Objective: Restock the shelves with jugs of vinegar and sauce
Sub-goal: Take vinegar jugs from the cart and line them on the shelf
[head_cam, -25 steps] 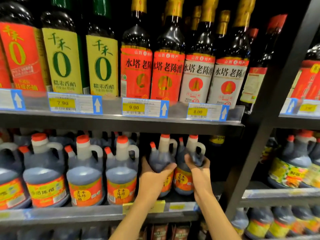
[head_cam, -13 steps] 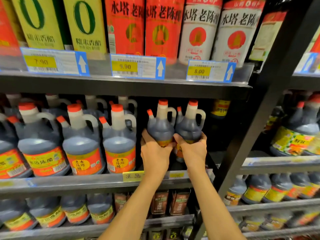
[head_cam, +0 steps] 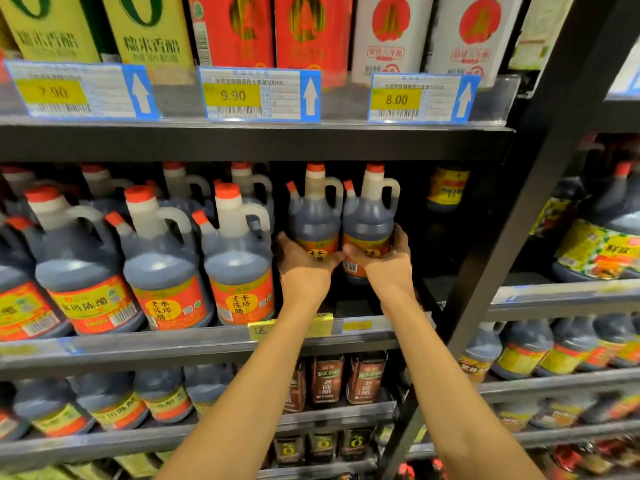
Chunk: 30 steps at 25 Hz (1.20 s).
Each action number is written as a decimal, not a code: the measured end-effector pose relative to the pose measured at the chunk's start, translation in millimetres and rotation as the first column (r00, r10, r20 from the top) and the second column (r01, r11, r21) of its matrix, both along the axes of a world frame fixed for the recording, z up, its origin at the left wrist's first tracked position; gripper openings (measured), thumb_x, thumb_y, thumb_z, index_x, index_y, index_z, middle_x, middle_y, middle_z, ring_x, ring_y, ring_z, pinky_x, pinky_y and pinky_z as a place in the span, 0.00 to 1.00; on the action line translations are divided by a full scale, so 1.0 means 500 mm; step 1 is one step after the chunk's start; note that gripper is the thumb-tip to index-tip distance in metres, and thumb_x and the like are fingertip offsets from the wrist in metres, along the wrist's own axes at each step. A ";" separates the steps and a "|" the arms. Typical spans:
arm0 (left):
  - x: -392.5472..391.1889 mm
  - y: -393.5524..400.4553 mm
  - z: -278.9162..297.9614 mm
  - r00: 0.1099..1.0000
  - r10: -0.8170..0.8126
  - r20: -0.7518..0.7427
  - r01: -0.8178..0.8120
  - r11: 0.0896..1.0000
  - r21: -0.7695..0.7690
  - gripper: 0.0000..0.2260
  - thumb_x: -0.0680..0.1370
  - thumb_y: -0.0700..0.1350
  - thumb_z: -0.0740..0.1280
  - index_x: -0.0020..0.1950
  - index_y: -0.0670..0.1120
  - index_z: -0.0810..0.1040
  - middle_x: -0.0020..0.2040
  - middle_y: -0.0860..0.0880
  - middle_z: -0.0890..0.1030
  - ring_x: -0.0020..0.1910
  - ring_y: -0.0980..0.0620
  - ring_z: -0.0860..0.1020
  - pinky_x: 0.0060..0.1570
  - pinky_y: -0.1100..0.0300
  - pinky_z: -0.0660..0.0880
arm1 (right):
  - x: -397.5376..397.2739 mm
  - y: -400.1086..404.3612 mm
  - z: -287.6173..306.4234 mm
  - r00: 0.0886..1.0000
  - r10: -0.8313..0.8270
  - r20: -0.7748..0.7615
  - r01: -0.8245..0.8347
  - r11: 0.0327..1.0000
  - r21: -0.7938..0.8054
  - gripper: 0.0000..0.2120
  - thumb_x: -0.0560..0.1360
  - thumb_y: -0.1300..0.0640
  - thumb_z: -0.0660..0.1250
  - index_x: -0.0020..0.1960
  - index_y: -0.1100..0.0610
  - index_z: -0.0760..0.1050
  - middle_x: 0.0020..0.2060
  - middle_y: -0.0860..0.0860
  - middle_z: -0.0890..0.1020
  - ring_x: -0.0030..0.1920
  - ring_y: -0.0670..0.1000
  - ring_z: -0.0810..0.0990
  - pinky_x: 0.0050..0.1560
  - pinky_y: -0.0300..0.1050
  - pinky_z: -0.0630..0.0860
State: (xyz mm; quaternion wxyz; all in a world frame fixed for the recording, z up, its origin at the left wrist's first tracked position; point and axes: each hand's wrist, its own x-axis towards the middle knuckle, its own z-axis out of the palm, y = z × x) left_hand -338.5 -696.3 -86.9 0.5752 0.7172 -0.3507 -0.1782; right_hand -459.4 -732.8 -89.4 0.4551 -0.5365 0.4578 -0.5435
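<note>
Two dark vinegar jugs with orange caps and white handles stand side by side inside the middle shelf [head_cam: 207, 342]. My left hand [head_cam: 304, 268] grips the lower body of the left jug [head_cam: 313, 216], covering part of its orange label. My right hand [head_cam: 384, 261] grips the lower body of the right jug [head_cam: 369, 216]. Both jugs are upright and touch each other. Whether their bases rest on the shelf is hidden by my hands.
A row of larger vinegar jugs [head_cam: 239, 258] fills the shelf to the left, close beside the left jug. Tall bottles stand on the upper shelf [head_cam: 263, 133] over price tags. A black upright post [head_cam: 502, 216] bounds the right side, with dark space and a small bottle [head_cam: 446, 188] behind.
The view has tilted downward, so the shelves sit higher in frame. My hands have slid from the jugs' upper bodies to their lower labels, and the jugs now stand closer together.
</note>
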 end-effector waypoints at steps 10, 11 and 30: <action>0.017 -0.026 -0.002 0.999 0.022 0.042 -0.024 0.999 0.046 0.54 0.70 0.48 0.82 0.83 0.38 0.48 0.82 0.40 0.60 0.80 0.40 0.60 0.75 0.52 0.61 | 0.027 -0.064 -0.004 0.934 -0.088 -0.345 0.085 0.996 -0.023 0.46 0.67 0.52 0.83 0.78 0.56 0.62 0.69 0.58 0.75 0.69 0.61 0.76 0.66 0.53 0.74; 0.019 -0.029 -0.004 0.999 0.021 0.029 -0.022 0.999 0.046 0.54 0.71 0.48 0.81 0.83 0.39 0.47 0.82 0.40 0.58 0.81 0.41 0.59 0.76 0.52 0.60 | 0.029 -0.068 -0.005 0.931 -0.085 -0.354 0.082 0.996 -0.023 0.47 0.67 0.52 0.83 0.78 0.56 0.62 0.70 0.58 0.75 0.70 0.61 0.75 0.66 0.54 0.74; 0.010 -0.002 -0.003 0.996 0.079 0.050 -0.083 0.992 0.096 0.35 0.74 0.51 0.78 0.72 0.37 0.66 0.68 0.35 0.75 0.68 0.35 0.73 0.60 0.50 0.72 | 0.027 -0.070 -0.007 0.887 -0.048 -0.460 0.075 0.996 0.042 0.42 0.68 0.51 0.83 0.74 0.58 0.63 0.69 0.59 0.77 0.69 0.62 0.76 0.66 0.58 0.75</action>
